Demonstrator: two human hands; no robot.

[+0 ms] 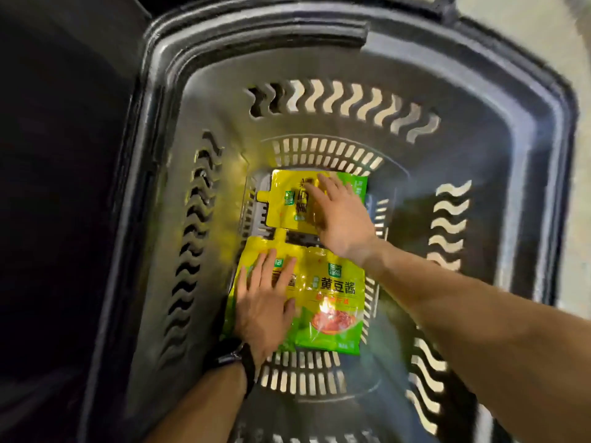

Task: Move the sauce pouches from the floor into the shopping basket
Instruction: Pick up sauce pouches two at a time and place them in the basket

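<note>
Left grip (265,302) is spread wide and flat, holding nothing, just pressing on the near-left pouch (256,247). Right grip (339,215) is the same deal: fingers laid out straight on the spouted pouch (287,203) at the far end. Just beside the left one, overlapping it, sits the soybean paste pouch (332,302) with the readable label. All three lie flat on the bottom of the dark shopping basket (319,75).

Handling-wise I'd guess these are soft, floppy and a bit slick, with some heft from the paste inside. They'll probably sag if pinched by a corner, so take one by an edge seam or scoop under the whole thing. The spout looks like the only stiff bit.

Hard to see: the whole frame is smeared, the far pouch's print is unreadable, and the hands cover a good part of two pouches. Only a sliver of pale floor (543,27) shows past the rim, so I can't tell whether any pouches are left out there. There's a watch (233,359) on the left wrist.
</note>
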